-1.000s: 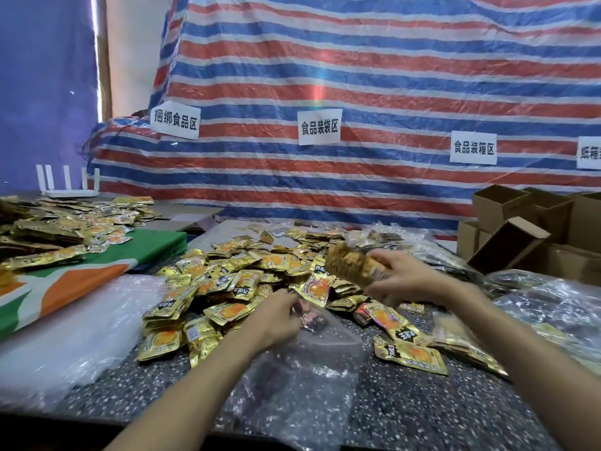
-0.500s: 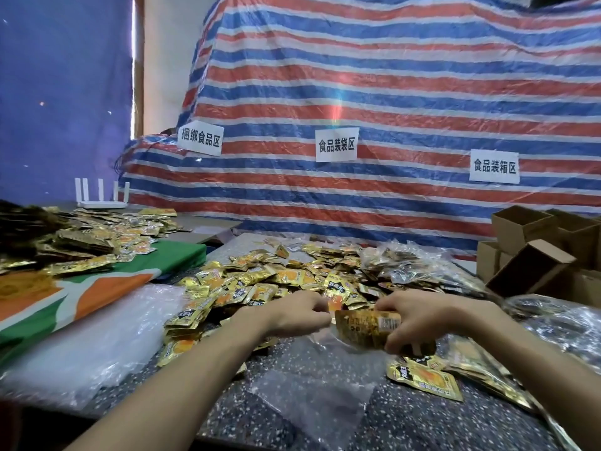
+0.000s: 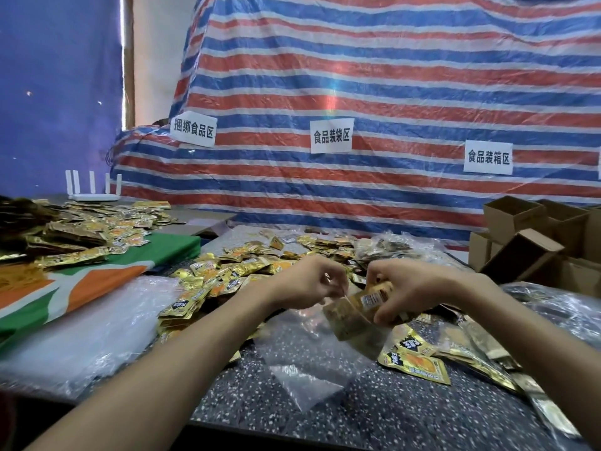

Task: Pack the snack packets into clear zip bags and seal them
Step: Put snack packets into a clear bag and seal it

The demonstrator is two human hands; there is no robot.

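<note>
Head view, looking down along both bare forearms to a dark, white-speckled stone worktop (image 3: 357,418).

My left hand (image 3: 309,283) pinches the top edge of a clear zip bag (image 3: 302,356), fingers curled on the thin film. The bag hangs limp and crinkled from that pinch, with its lower corner lying on the worktop. My right hand (image 3: 413,288) grips a bundle of snack packets (image 3: 353,312). They are flat gold foil sachets stacked together, with a white barcode label on the outer one. The bundle's lower end is at the bag's mouth and appears to sit behind the film.

Just right of the bag, a single gold packet (image 3: 416,366) with an orange picture lies flat on the worktop. Beyond my hands, a wide heap of loose packets (image 3: 224,275), shiny and rectangular, spreads over the worktop. Behind it, filled clear bags (image 3: 383,247) holding dark and gold packets sit bunched together.

At far right stand open brown cardboard boxes (image 3: 517,219), one tilted; I cannot tell what they hold. To the left lies a soft pile of clear plastic (image 3: 81,336). Past it, a green, orange and white cloth (image 3: 81,288) carries a second heap of packets (image 3: 84,236).

A red, white and blue striped tarp (image 3: 390,76) hangs behind, with white paper signs (image 3: 331,135) stuck to it.
</note>
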